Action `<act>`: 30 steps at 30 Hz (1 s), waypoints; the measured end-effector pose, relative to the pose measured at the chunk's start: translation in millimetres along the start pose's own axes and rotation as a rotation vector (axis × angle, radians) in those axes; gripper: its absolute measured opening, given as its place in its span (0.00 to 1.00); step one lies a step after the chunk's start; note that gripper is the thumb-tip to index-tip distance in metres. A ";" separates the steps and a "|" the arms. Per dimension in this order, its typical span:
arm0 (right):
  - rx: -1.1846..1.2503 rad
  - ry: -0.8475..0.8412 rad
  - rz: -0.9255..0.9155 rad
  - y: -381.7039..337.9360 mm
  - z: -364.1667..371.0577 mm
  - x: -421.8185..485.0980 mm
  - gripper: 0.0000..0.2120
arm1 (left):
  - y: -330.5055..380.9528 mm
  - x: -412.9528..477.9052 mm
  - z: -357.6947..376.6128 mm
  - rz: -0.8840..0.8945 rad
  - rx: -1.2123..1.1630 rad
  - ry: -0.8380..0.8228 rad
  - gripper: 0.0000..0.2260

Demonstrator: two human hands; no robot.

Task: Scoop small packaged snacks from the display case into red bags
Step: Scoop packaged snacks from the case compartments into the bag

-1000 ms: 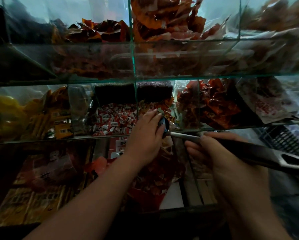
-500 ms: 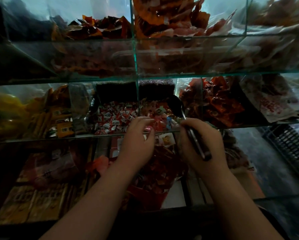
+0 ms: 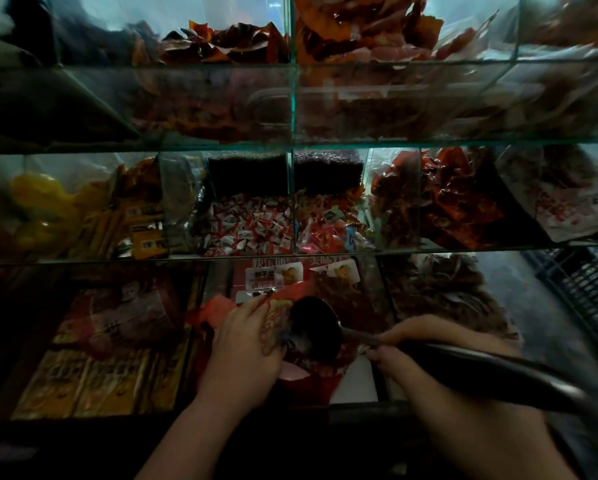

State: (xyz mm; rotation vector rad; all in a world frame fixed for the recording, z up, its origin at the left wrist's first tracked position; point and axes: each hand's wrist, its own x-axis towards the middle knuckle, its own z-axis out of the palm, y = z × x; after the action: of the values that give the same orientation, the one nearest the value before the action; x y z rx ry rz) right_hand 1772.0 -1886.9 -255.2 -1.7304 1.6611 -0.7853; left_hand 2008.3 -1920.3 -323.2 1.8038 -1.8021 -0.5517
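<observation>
1. The step in hand looks like the tipping part of a scoop-and-pour round: the scoop (image 3: 313, 325) is at the bag, not in the snack compartments.
2. The left hand (image 3: 244, 348) grips one side of the red bag (image 3: 308, 384), with fingers curled over its rim, and holds its mouth open. The bag hangs in front of the display case (image 3: 83, 259), level with the lowest tier and near the front edge of the middle shelf.
3. The right hand (image 3: 408, 372) is wrapped round the long dark handle. Fingers lie over the top and the thumb beneath, so the grip is firmly clamped.
4. The dark bowl of the scoop sits in the bag's mouth, just beside the left hand's fingers. The bowl is too shadowed to tell whether anything is left in it.
5. The small packaged snacks (image 3: 252, 223) are red-and-white wrapped pieces. They are heaped in a middle-shelf compartment, against the glass divider and above the bag. A second heap of redder packets (image 3: 328, 230) lies in the compartment on the other side of that divider.
6. The next move probably calls for turning the bowl fully over so it empties. The scoop would then lift clear of the rim without dragging the thin bag with it.
7. After that the scoop would go back up over the middle shelf's front edge for another load, while the left hand keeps the mouth wide.
</observation>
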 end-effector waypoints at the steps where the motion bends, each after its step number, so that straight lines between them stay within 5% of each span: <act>1: -0.028 -0.028 -0.147 -8.1 -1.8 -1.4 0.09 | 0.6 2.1 0.3 0.004 -0.007 -0.030 0.24; 10: -0.234 -0.247 -0.209 15.9 69.0 43.3 0.11 | -1.4 -1.3 6.6 -0.051 -0.084 -0.077 0.35; 15: 0.025 -0.126 -0.043 26.8 79.7 49.6 0.02 | -4.1 -3.4 9.9 -0.090 -0.126 -0.092 0.37; 26: 0.175 -0.030 0.243 29.3 87.8 51.0 0.05 | 3.0 -10.1 13.6 -0.086 -0.122 -0.116 0.36; 30: 0.636 0.080 0.470 25.2 75.1 43.9 0.06 | 1.3 -14.3 12.6 -0.068 -0.102 -0.136 0.36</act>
State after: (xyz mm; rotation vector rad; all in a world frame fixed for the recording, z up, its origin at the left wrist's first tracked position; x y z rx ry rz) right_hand 1815.3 -1929.6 -322.3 -0.8441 1.5484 -1.0124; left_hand 1999.0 -1907.0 -333.4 1.8018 -1.7712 -0.7951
